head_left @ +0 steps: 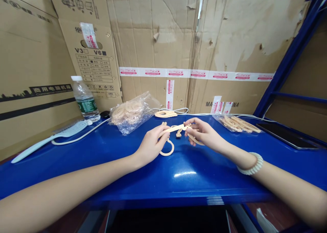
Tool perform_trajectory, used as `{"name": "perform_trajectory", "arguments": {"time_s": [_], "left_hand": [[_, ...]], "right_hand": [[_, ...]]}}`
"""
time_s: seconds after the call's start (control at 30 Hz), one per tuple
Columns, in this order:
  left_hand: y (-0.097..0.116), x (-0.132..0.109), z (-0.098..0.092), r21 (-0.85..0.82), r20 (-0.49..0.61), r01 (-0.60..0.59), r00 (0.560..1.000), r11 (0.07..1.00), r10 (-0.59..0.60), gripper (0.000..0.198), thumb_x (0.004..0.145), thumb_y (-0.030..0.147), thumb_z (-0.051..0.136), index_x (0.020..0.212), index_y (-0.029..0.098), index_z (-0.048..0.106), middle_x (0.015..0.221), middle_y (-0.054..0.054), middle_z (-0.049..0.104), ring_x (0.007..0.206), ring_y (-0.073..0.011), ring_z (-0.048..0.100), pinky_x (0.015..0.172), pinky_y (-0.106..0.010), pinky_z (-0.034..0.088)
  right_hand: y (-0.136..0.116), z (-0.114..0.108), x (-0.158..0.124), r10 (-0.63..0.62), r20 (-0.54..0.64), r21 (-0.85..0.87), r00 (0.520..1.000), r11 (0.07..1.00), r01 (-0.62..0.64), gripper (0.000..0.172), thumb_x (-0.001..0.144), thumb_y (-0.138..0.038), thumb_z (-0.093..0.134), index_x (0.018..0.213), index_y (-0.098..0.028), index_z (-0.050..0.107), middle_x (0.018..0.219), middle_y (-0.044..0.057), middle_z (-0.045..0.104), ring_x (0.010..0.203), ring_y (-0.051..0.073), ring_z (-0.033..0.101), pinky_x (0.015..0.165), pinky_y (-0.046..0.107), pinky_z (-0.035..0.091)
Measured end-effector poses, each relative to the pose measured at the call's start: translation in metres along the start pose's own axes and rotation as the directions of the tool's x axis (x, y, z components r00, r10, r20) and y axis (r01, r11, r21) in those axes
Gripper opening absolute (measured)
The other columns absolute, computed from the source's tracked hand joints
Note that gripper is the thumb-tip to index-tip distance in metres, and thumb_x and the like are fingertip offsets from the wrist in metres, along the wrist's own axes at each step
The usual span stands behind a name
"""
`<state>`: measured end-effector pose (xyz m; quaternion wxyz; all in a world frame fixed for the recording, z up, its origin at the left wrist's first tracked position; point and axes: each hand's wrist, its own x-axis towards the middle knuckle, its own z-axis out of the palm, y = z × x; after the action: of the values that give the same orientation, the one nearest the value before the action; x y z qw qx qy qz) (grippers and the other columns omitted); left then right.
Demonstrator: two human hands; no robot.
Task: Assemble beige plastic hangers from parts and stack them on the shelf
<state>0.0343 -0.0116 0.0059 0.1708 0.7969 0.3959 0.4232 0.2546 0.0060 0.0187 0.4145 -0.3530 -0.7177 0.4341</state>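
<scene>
My left hand (153, 141) is closed in a pinch around a pale, wood-coloured flat strip (173, 128) that slants up towards my right hand. A pale ring-shaped part (167, 154) shows just below the left fingertips; I cannot tell if it is joined to the strip. My right hand (200, 132) has its fingers closed at the strip's far end, with a pale curved piece (196, 140) showing under them. How the two pieces meet is partly hidden by the fingers. Between the hands, a small tan piece (178, 134) sits just behind.
A clear bag of pale rings (127, 112) and a few pale loose pieces (166, 114) lie at the back. Another bag holds thin sticks (237, 123), beside a dark tablet or phone (287, 135). A water bottle (85, 101) and hairbrush (68, 129) are left. Cardboard (158, 48) walls the blue table (153, 181).
</scene>
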Motion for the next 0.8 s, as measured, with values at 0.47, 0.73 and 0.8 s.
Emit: {"name": "perform_trajectory", "arguments": {"time_s": [0.47,0.73,0.8], "left_hand": [[-0.002,-0.006,-0.001,0.663,0.431,-0.512,0.857,0.546,0.281,0.023,0.091,0.010,0.041,0.110,0.015,0.054,0.090,-0.004,0.068,0.069,-0.0208,0.067,0.048,-0.027,0.046],[-0.003,-0.003,-0.005,0.649,0.491,-0.537,0.837,0.539,0.243,0.013,0.091,0.011,0.045,0.100,0.016,0.053,0.080,-0.003,0.068,0.063,-0.0212,0.066,0.046,-0.025,0.039],[-0.005,-0.003,-0.005,0.647,0.487,-0.537,0.837,0.542,0.249,0.012,0.092,0.012,0.044,0.100,0.016,0.053,0.078,-0.003,0.068,0.062,-0.0211,0.066,0.045,-0.025,0.038]], "right_hand": [[-0.003,0.007,-0.008,0.188,0.440,-0.004,0.878,0.978,-0.207,0.039,0.087,-0.050,0.056,0.084,-0.011,0.057,0.054,-0.001,0.060,0.032,0.005,0.046,0.029,0.015,0.031],[-0.001,0.006,-0.006,0.200,0.478,0.006,0.855,0.973,-0.231,0.038,0.088,-0.049,0.055,0.090,-0.011,0.059,0.053,-0.002,0.061,0.030,0.005,0.046,0.030,0.016,0.035],[-0.001,0.006,-0.006,0.199,0.475,0.003,0.857,0.974,-0.228,0.039,0.088,-0.050,0.055,0.089,-0.011,0.059,0.053,-0.002,0.061,0.029,0.005,0.045,0.030,0.015,0.035]]}}
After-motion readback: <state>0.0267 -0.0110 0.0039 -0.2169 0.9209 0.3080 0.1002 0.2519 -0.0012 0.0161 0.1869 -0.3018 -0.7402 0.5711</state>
